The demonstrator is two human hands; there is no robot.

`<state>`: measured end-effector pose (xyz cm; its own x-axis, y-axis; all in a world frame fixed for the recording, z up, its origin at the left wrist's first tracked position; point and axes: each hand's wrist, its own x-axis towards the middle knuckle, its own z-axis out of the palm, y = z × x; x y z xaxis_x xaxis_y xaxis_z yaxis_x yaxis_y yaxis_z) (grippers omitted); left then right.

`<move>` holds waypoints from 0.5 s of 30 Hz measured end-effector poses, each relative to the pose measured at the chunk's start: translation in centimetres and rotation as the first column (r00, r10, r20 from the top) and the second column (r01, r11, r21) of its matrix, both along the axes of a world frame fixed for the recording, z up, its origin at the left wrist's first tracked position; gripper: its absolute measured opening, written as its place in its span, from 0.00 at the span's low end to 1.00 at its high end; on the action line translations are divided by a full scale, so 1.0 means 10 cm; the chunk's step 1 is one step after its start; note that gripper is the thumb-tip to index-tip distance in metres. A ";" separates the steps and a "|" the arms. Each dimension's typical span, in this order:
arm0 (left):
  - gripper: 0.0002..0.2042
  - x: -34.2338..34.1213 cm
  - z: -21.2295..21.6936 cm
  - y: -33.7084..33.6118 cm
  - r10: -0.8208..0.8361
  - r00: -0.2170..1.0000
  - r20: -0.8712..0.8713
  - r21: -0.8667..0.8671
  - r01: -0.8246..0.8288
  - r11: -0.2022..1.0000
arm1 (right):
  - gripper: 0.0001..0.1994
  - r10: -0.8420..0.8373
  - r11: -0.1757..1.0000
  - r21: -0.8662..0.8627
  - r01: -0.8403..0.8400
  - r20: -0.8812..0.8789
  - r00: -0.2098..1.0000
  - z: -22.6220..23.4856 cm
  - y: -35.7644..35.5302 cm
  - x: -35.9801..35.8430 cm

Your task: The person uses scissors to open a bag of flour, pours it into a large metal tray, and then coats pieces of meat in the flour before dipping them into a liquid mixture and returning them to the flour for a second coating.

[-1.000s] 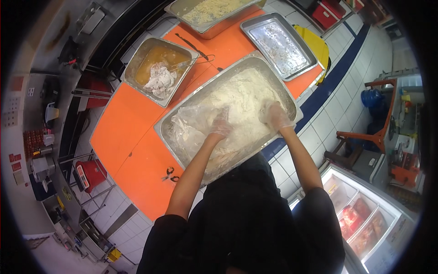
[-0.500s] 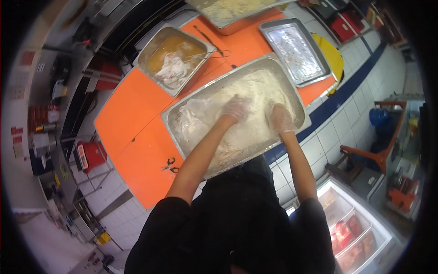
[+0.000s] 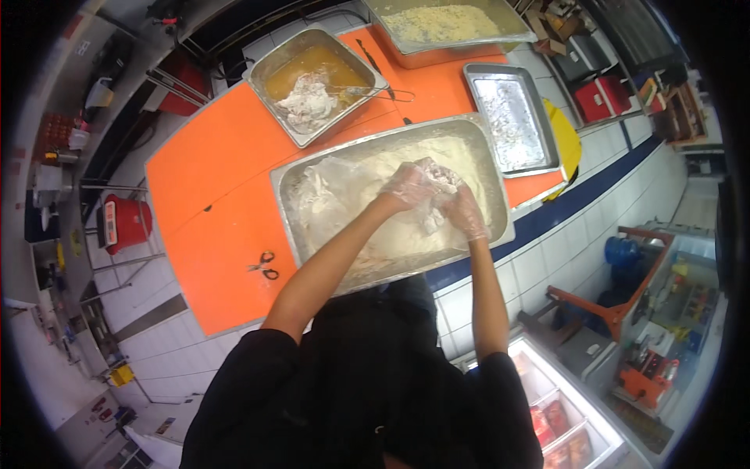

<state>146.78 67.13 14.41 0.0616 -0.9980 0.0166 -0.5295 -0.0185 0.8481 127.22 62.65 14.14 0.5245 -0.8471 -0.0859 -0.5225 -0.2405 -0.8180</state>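
Observation:
Both my hands wear clear plastic gloves dusted with flour. They are raised over a large metal pan [image 3: 283, 227] of pale flour [image 3: 406, 234]. Between them is a lumpy flour-coated piece [image 3: 439, 178], pinkish in spots, perhaps raw meat. My left hand [image 3: 406, 187] grips its left side with curled fingers. My right hand [image 3: 465, 213] closes on it from the right, its fingertips partly hidden. In the pan's left part lies a crumpled clear plastic bag [image 3: 332, 181] with flour on it.
On the orange table [image 3: 211, 180] stand a pan [image 3: 254, 78] of yellow liquid with a floury lump [image 3: 308, 102] and a wire-handled tool [image 3: 379, 91], a shallow metal tray [image 3: 516, 117] and a pan of yellowish crumbs [image 3: 445, 25]. Scissors [image 3: 267, 266] lie left. A chest freezer [image 3: 582, 406] stands lower right.
My hands were apart, down in the flour. Now they are lifted and together, with the floured piece between them. The view has shifted slightly.

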 end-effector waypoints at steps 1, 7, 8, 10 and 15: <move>0.15 0.01 0.10 0.00 -0.031 0.999 -0.024 0.092 0.033 0.995 | 0.20 0.011 0.999 0.037 -0.010 -0.024 1.000 0.03 -0.06 -0.03; 0.15 0.29 0.23 0.21 0.236 0.791 -0.564 0.178 -0.162 0.971 | 0.11 0.070 0.970 -0.192 -0.150 -0.372 0.926 0.14 -0.05 -0.16; 0.16 0.37 0.37 0.27 0.397 0.887 -0.236 0.446 -0.264 0.856 | 0.10 0.091 0.938 -0.287 -0.193 -0.332 0.939 0.19 -0.05 -0.13; 0.18 0.45 -0.23 0.37 0.395 0.893 -0.214 0.443 -0.272 0.855 | 0.08 0.053 0.944 -0.326 -0.054 -0.013 0.999 0.57 0.04 0.11; 0.19 0.20 -0.69 0.81 0.328 0.900 -0.287 0.269 -0.254 0.929 | 0.09 -0.087 0.769 -0.582 -0.264 -0.505 0.859 -0.03 -0.01 -0.13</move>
